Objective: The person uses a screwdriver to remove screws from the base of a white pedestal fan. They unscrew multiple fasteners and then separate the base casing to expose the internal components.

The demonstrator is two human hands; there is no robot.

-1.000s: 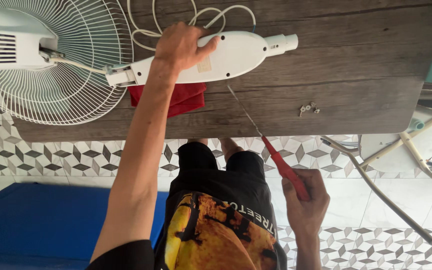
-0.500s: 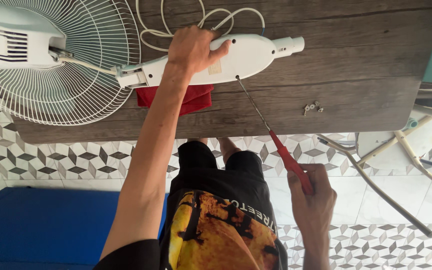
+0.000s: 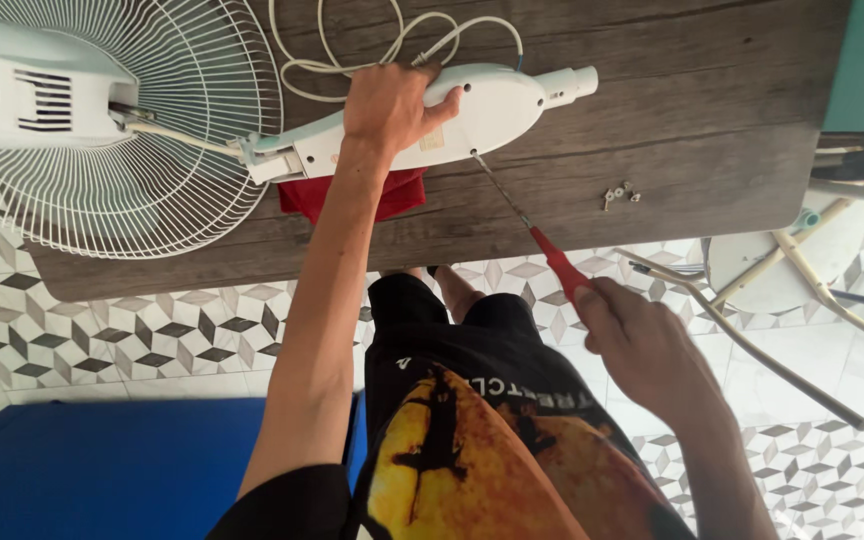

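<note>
The right hand (image 3: pixel 642 340), grip closed on the red-handled screwdriver (image 3: pixel 552 262), has brought its tip from short of the housing onto the white fan neck housing (image 3: pixel 472 115). The left hand (image 3: pixel 392 100) stays clamped over that housing on the worktop (image 3: pixel 712 120), so screw work looks engaged.

Bright, even daylight; soft shadow under table (image 3: pixel 652 210) edge; slight motion blur on right hand (image 3: pixel 642 340).

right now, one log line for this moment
left hand: pressing white fan housing on table | right hand: gripping red screwdriver, tip at housing | loose screws: on table
</note>
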